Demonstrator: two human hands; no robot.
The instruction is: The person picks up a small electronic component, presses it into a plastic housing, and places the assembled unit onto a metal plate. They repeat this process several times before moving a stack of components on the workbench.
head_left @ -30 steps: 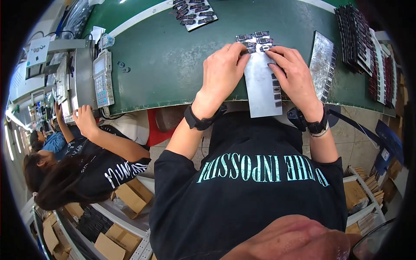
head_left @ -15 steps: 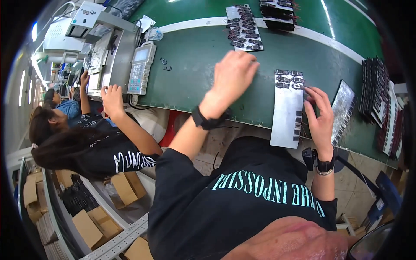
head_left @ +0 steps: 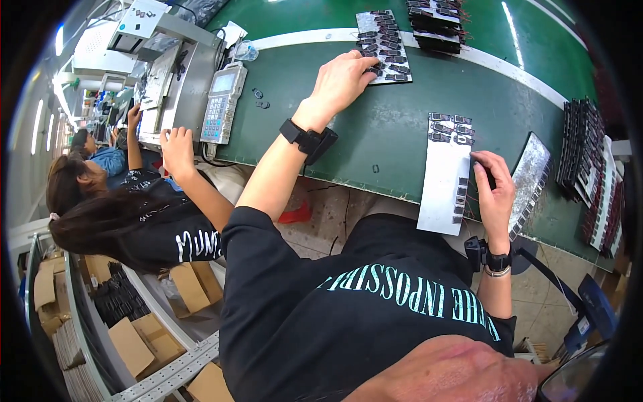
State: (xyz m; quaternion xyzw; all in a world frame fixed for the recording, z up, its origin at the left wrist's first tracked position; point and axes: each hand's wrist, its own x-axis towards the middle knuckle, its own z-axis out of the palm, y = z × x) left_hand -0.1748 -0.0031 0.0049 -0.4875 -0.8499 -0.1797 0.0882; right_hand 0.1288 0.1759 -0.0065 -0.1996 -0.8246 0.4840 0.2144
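Grip of the left hand point(head_left: 340, 84) is bent down among black parts point(head_left: 399, 69) on the far plate point(head_left: 366, 24); whether it pinches one, I cannot tell. The right hand point(head_left: 494, 190) is loosely spread beside the near plate point(head_left: 442, 182), which overhangs the bench point(head_left: 392, 137) and bears more parts at its far end. Near left, a rack point(head_left: 179, 366) holds open boxes point(head_left: 193, 288) and black pieces point(head_left: 119, 296).

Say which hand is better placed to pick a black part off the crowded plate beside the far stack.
Left hand, probably: its fingers are at black parts on the crowded plate, while the right hand is beside the nearer white plate.
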